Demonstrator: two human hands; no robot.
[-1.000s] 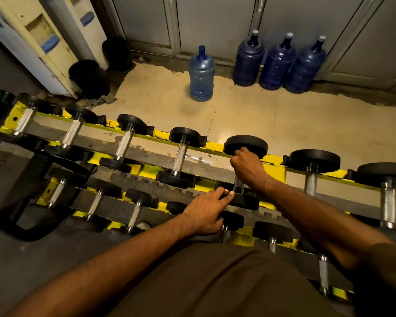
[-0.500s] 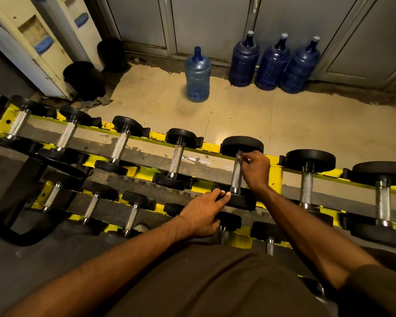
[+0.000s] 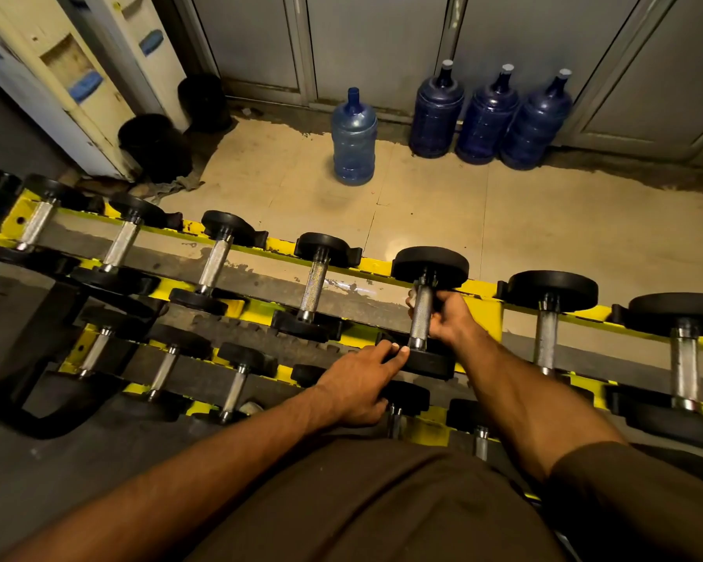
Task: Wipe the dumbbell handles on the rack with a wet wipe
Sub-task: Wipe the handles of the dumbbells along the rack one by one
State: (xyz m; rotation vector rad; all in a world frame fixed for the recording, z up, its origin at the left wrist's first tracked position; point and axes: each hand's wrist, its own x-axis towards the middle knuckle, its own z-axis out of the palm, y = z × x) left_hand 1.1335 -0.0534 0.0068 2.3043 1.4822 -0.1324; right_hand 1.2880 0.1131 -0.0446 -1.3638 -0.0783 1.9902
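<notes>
The handle (image 3: 421, 314) is wrapped by the right hand (image 3: 449, 318), the plate (image 3: 431, 365) beneath it pressed by the flat left hand (image 3: 358, 385); the dumbbell (image 3: 429, 265) might be rolled loose by hard rubbing.

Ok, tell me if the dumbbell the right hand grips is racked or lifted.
Racked: the dumbbell sits with both heads on the rack, in line with neighbours. The right hand grips its handle.
</notes>
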